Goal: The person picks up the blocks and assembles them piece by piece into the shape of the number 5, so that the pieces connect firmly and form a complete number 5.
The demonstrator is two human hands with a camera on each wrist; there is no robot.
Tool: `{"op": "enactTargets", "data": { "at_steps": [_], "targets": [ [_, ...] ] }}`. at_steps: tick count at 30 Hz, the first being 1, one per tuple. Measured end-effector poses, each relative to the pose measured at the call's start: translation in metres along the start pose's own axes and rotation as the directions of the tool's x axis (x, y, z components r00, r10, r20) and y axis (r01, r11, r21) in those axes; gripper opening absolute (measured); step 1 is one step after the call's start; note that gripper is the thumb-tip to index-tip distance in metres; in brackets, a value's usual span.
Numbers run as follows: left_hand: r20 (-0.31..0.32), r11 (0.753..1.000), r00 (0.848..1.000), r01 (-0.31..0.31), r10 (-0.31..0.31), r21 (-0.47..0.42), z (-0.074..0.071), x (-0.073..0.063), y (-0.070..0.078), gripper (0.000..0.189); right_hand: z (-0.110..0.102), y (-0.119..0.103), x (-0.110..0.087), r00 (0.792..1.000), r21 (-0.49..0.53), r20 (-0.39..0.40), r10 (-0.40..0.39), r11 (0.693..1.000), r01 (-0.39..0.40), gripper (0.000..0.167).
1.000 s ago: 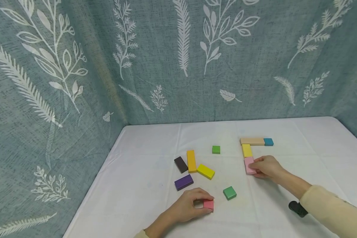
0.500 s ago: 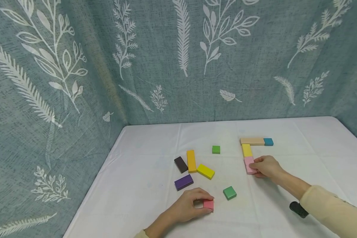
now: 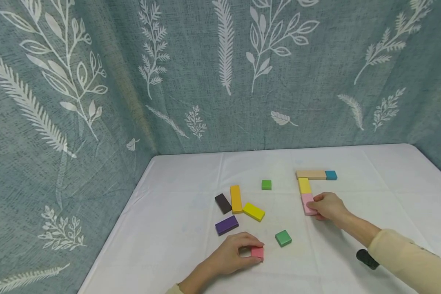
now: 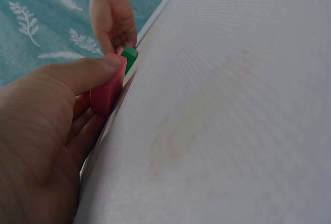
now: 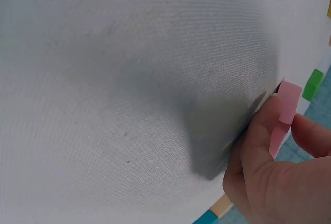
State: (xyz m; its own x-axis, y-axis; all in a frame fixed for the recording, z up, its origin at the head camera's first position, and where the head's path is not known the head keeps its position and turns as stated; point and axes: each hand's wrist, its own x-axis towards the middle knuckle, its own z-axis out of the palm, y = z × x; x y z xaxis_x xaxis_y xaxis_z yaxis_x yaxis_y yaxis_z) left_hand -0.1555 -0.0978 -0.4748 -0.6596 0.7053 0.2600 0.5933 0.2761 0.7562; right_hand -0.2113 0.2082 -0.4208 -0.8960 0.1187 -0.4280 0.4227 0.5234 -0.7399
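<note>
My left hand (image 3: 232,254) pinches a small coral-red block (image 3: 257,253) between thumb and fingers on the white cloth; the left wrist view shows the thumb lying over the red block (image 4: 109,87). To the right, my right hand (image 3: 330,206) holds a light pink block (image 3: 307,203) by its right side. That pink block (image 5: 285,111) sits between thumb and fingers in the right wrist view. Its far end meets a yellow block (image 3: 304,185), which adjoins a long tan block (image 3: 311,175). A blue block (image 3: 330,175) caps the tan one's right end.
Left of centre lie a black block (image 3: 223,203), an orange block (image 3: 236,199), a bright yellow block (image 3: 254,212) and a purple block (image 3: 227,225). A light green block (image 3: 266,185) and a darker green block (image 3: 283,238) lie apart. A patterned curtain (image 3: 206,73) borders the table.
</note>
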Motion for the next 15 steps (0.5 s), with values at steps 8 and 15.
{"op": "enactTargets", "data": {
  "at_steps": [8,15],
  "targets": [
    [0.005,1.000,1.000,0.001,-0.001,-0.007,-0.0010,0.0002,0.0000,0.028,0.0005,0.0009,0.0011,1.000,-0.013,-0.009,-0.006,1.000,0.006,0.041],
    [-0.002,1.000,1.000,-0.008,0.008,-0.006,-0.0007,0.0004,0.0000,0.028,0.0004,-0.0001,0.0008,1.000,-0.036,-0.017,-0.013,0.999,0.013,0.041]
  ]
}}
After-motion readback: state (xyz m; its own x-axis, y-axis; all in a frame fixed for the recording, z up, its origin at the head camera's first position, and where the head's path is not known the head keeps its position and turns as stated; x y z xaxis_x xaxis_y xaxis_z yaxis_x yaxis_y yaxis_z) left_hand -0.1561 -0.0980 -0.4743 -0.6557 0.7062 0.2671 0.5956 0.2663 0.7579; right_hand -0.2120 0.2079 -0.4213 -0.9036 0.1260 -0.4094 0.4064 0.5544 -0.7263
